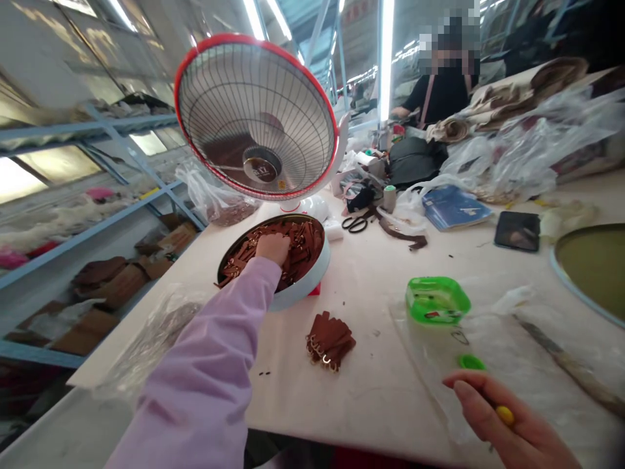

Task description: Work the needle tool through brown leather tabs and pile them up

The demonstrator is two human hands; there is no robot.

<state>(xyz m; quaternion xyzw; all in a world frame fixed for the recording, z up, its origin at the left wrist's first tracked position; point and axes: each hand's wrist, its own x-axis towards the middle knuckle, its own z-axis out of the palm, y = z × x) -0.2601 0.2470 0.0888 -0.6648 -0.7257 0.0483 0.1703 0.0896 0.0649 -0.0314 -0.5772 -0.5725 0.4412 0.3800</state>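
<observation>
My left hand [273,248], in a lilac sleeve, reaches into a round tin [308,284] of brown leather tabs [306,247] with small metal hooks. Its fingers are curled down among the tabs, and what they grip is hidden. A fanned stack of similar leather tabs [331,339] lies on the table in front of the tin, hooks towards me. At lower right my right hand [508,417] is closed around a small tool with a yellow end [505,415]; most of the tool is hidden. A green plastic dish [438,301] and a small green cap [471,362] lie just beyond that hand.
A red-rimmed fan-shaped heater [263,117] stands behind the tin. Black scissors [355,225], a thread spool [389,198], a blue booklet [456,207] and a phone [517,230] lie farther back. Another round tin [598,273] is at right. A person [442,91] is across the table.
</observation>
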